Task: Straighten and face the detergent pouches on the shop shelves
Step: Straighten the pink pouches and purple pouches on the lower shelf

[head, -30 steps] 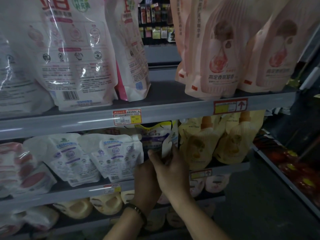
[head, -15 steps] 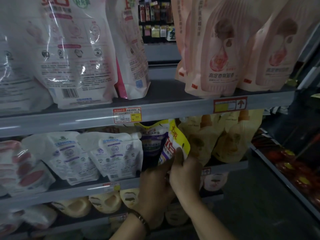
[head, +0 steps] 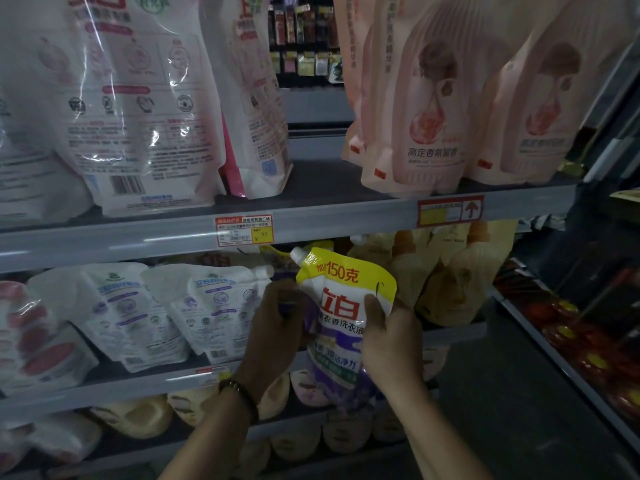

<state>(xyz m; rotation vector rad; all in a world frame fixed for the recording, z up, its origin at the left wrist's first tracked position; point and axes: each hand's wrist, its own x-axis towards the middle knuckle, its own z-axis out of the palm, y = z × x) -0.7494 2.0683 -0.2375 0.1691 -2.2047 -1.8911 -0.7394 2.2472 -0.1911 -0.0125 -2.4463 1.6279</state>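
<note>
Pouch point(head: 341, 308) front-out, held before middle shelf point(head: 138, 380) edge | left hand point(head: 277, 327) grip clamped on it | right hand point(head: 391, 344) likewise

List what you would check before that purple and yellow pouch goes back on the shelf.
1. Grip: left hand and right hand both hold the purple and yellow pouch: ok.
2. Facing: its printed front and yellow band face outward: ok.
3. Straightness: it leans a little, with the spout up and to the left: not ok.
4. Free slot on the middle shelf: hidden behind the pouch and hands: cannot tell.
5. Neighbours: the white pouches to the left show their barcode sides: not ok.
</note>
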